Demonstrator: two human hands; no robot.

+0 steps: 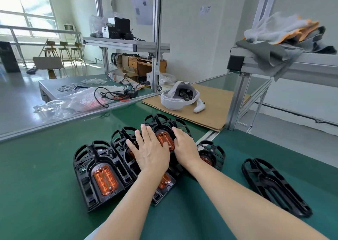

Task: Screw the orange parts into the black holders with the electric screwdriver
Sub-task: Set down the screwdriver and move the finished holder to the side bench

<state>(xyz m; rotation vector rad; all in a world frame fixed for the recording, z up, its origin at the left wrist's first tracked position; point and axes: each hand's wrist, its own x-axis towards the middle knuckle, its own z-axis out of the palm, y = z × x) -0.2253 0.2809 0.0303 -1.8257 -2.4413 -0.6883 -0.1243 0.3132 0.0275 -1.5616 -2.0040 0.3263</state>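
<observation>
Orange parts sit in black holders clustered on the green worktop (45, 175), and both hands rest on the farthest of them. The left hand (150, 152) lies flat, fingers straight and slightly spread, its palm across the middle holder (120, 142) and its fingertips reaching the far holder (164, 122). The right hand (184, 144) lies beside it, fingers straight and pressed down, along the right edge of that holder's orange part (165, 139), which shows in the gap between the two hands. That part's long axis runs away from the person, roughly in line with the forearms. The near-left holder (98, 174) shows its orange part (105, 179) uncovered. An empty holder (274, 186) lies well apart to the right, nearer the right hand. No electric screwdriver is visible, so the driving step looks not yet begun.
</observation>
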